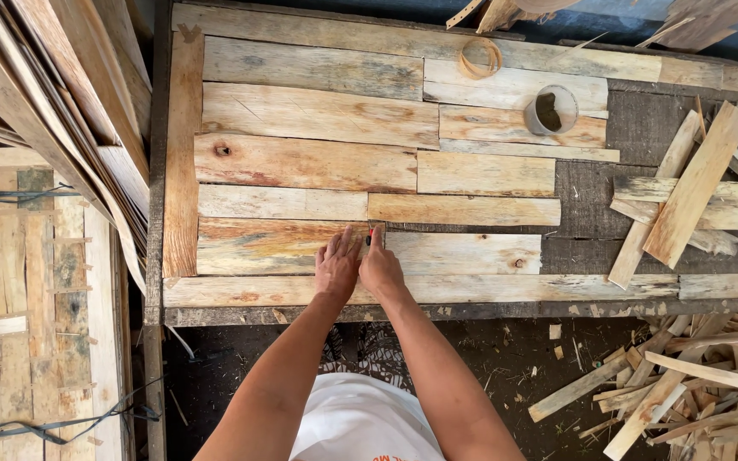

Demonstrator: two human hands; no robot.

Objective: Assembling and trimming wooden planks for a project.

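**Veneer strips laid in rows, hands at the near seam**

Nearest the camera is the person's white shirt (360, 423), with both bare forearms reaching forward over the dark, chip-strewn floor (489, 358) to the tabletop (582, 192). The left hand (337, 263) lies flat, fingers (345, 243) spread and pressing on a reddish-streaked wood strip (266, 246); it grips nothing. The right hand (380, 266) sits just beside it, curled around a small red-tipped tool (371, 235) held at the seam where that strip meets the paler strip (463, 253) to its right. What kind of tool it is cannot be told.

Judging by the layout, the work looks well along on the left and middle: several rows of strips lie edge to edge, framed by a long upright piece (183, 154) on the left and a long strip (420, 290) along the near edge. The right part of the dark tabletop remains bare, with loose offcuts (685, 201) piled there unplaced. A small grey cup (551, 109) and a coil of band (479, 58) rest on the far rows. More stacked veneer (53, 111) leans at the left.
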